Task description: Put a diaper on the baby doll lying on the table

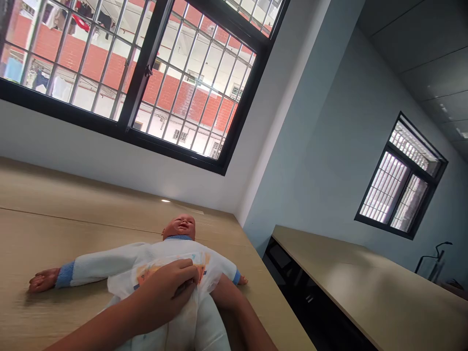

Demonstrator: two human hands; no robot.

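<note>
**Left hand on the doll's diaper, right hand hidden behind the doll**

A baby doll [171, 258] lies on its back on a light wooden counter [73, 219], with both arms spread out to the sides. It wears a white suit with blue cuffs. Its head is on the far side of the fingers, pointing to the wall under the big window [139, 73].

The left hand [166, 292] comes in from the lower left and rests flat on the middle of the doll's body. Its fingers [185, 273] are bent and press on the front of a white diaper [199, 261] with an orange and blue print. The fingers close on the fabric, but it is not clear if they pinch it or only push it down. The doll's white legs continue below the fingers, toward the lower edge of the view.

The right forearm [237, 312] passes just to the right of the doll's hip. The right hand itself is hidden behind the doll's body and the diaper, so one cannot tell if its fingers are open or closed.

The doll's one hand [42, 280] lies far to the left of the fingers, and the other small hand [242, 280] is just to their right, near the counter's edge. A second counter [365, 282] stands well apart on the right, under a smaller window [398, 180].
</note>
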